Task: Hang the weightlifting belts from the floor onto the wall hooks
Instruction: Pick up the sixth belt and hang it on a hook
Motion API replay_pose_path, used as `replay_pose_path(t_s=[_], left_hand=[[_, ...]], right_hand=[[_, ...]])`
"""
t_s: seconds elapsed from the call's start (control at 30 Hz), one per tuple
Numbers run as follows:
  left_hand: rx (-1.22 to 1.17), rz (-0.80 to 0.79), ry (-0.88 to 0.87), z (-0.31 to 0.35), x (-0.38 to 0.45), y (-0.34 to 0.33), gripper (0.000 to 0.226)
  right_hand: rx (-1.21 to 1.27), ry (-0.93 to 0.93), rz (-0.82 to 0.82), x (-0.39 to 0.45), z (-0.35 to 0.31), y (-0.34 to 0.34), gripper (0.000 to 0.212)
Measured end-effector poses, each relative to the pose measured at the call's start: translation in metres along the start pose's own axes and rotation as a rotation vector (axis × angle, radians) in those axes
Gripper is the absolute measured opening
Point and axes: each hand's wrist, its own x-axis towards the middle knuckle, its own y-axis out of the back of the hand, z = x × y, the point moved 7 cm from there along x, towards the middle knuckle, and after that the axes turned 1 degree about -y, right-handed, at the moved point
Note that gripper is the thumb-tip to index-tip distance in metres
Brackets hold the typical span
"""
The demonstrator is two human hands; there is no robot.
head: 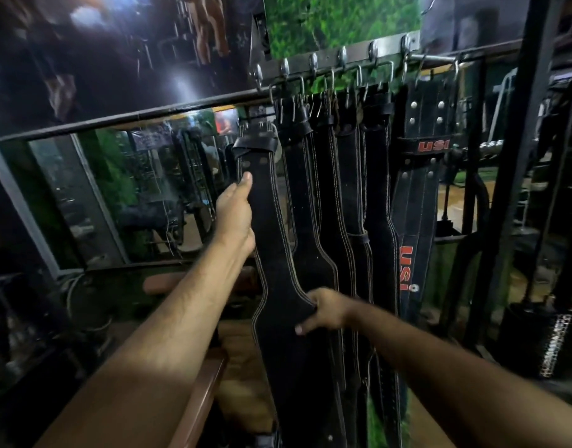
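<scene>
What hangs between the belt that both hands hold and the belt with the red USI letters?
In the head view, several black stitched belts hang side by side from the wall hooks, between the held belt and the USI belt.

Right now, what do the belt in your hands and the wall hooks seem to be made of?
Belt: looks like matte black leather or suede, going by the dull nap and pale double stitching along the edges; could be synthetic. Wall hooks: bare polished metal, probably steel, since they glint silver on a metal strip.

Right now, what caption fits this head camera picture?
Both hands, left hand and right hand, hold a black belt up beside belts hanging from wall hooks.
</scene>
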Motion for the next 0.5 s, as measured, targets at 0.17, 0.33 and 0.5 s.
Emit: replay_pose_path(t_s=[0.17,0.33,0.5], left_hand=[[0.05,0.078,0.022,-0.023,-0.008,0.01,0.05],[0.104,0.111,0.043,-0.029,-0.019,0.004,0.027],[0.147,0.049,0.026,-0.034,-0.029,-0.003,0.021]], right_hand=[[0.784,0.263,0.245,-0.006,-0.059,0.052,0.018],[0.883,0.417,0.337,-0.016,-0.114,0.095,0.034],[0.754,0.415,0.392,-0.01,-0.147,0.119,0.034]])
